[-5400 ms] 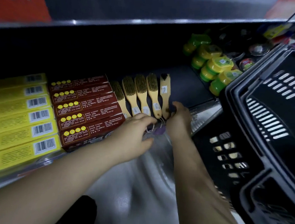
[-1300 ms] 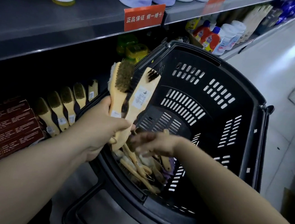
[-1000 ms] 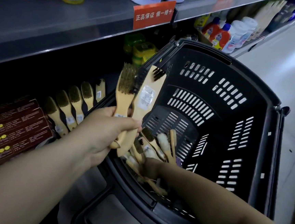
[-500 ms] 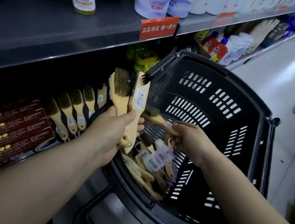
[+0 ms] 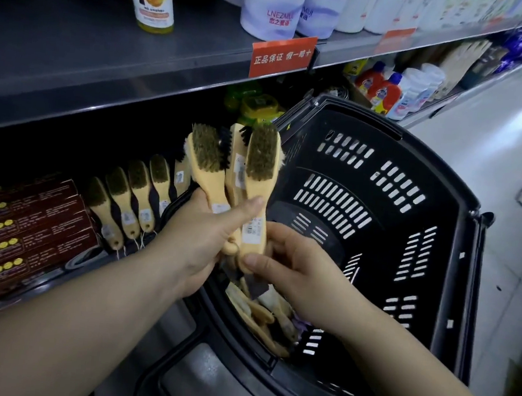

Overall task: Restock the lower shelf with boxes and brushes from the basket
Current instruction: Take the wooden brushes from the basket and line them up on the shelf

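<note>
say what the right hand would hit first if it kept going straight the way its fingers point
Probably the left hand: the right hand points left, pinching the front brush at its handle end, with the left palm just beyond. Depth is unclear.

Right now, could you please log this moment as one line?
left hand: holds brush bunch | right hand: pinches front brush handle | basket: more brushes inside | shelf row: partly filled

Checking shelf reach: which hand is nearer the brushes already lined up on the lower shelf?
Left. The left hand is just right of the shelf brushes; the right hand is farther right, over the basket.
</note>
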Tool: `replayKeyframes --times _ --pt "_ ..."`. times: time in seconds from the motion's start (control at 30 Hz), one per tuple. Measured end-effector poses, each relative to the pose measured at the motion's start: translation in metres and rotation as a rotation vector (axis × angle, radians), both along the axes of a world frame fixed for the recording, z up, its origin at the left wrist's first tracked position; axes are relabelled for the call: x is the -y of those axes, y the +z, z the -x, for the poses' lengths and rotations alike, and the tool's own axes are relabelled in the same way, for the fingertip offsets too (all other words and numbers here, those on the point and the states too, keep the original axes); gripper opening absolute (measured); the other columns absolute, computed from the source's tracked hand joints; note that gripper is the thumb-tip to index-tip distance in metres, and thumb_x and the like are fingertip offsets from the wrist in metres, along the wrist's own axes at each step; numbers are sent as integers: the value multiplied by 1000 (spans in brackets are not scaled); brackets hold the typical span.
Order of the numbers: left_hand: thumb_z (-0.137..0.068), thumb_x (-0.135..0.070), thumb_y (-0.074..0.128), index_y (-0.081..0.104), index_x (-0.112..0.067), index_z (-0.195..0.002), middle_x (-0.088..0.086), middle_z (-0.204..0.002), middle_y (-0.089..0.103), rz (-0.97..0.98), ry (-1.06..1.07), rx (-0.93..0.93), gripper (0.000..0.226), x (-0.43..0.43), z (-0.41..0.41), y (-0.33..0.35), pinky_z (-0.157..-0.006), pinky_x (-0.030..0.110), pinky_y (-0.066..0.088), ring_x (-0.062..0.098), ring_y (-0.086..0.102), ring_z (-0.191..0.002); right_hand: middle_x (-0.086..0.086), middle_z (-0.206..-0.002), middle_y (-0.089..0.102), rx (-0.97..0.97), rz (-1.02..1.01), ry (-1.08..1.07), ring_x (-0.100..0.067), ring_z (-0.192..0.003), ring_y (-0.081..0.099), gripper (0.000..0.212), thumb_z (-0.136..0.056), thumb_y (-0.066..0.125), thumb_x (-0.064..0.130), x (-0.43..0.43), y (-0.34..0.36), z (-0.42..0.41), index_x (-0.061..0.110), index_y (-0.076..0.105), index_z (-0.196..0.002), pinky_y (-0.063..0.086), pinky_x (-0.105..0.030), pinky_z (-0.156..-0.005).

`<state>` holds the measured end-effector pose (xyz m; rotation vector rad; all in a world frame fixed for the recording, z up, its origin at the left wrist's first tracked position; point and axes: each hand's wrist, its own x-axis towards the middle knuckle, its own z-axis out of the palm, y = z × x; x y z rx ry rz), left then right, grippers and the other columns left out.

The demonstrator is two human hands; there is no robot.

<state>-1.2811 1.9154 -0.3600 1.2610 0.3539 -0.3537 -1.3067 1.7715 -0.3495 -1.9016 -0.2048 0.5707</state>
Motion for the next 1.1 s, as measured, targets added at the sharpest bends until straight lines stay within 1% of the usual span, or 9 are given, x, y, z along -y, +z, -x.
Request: replayKeyframes --times 0.1,0.17,0.33,0.47,0.67,0.8,0.9,1.0,1.1 --pt "-66 -15 80 55 -20 -113 -2 -94 73 -84 -29 4 53 -4 -2 -3 -66 32 54 11 70 -76 13 -76 60 188 271 99 -2 -71 56 13 -89 59 34 -1 -1 0 29 56 -101 50 -35 -75" --pt "-67 -9 80 56 -19 -114 -1 -95 72 -128 -6 -17 54 -5 -4 -7 -74 38 56 15 70 -80 13 -88 60 231 320 140 -3 -84 57 17 -87 61 39 1 0 -6 31 57 -101 49 -33 -82" --pt "-67 -9 80 57 -20 -108 -1 -95 71 -187 48 -22 47 -7 -8 -12 -74 36 55 18 68 -89 2 -87 63 -119 65 0 -15 -87 59 13 -92 56 26 28 -33 -48 18 65 -96 49 -35 -89" --pt "-69 -10 78 64 -14 -107 5 -95 73 -195 8 -37 41 -9 -9 -12 -91 48 51 24 68 -93 -11 -114 62 -182 801 307 -28 -107 57 28 -94 49 24 30 -122 -64 9 60 -115 44 -38 -95" --pt "-69 -13 78 69 -16 -101 0 -92 75 -225 -78 -27 33 -12 -4 -11 -96 51 47 24 66 -98 -20 -151 22 -272 1100 811 -33 -139 22 66 -93 53 22 19 -226 -22 -5 21 -144 20 -39 -112" --pt "-68 -14 78 66 -17 -105 2 -93 74 -184 -120 -37 39 -13 -3 -9 -95 53 46 24 66 -97 -23 -113 57 -537 916 827 -29 -100 55 34 -92 53 11 25 -213 -31 -9 54 -120 47 -40 -86" --pt "-69 -9 76 64 -14 -104 6 -83 74 -114 -82 -76 37 -14 -5 -9 -79 48 55 26 69 -90 -15 -94 62 -541 696 564 -24 -82 58 31 -88 61 15 37 -164 -53 -3 60 -112 49 -35 -72" --pt "-77 -3 69 63 -9 -103 6 -72 73 -24 -19 -108 28 -14 -7 -8 -58 36 57 19 72 -75 -10 -99 70 -580 101 57 -20 -89 67 33 -84 62 2 48 -101 -71 4 55 -116 56 -31 -79" --pt "-80 -5 67 63 -9 -108 6 -77 73 21 23 -98 28 -12 -8 -6 -52 29 56 15 72 -70 -8 -94 72 -508 -392 -78 -21 -91 69 39 -75 62 2 53 -44 -76 3 53 -113 57 -30 -76"
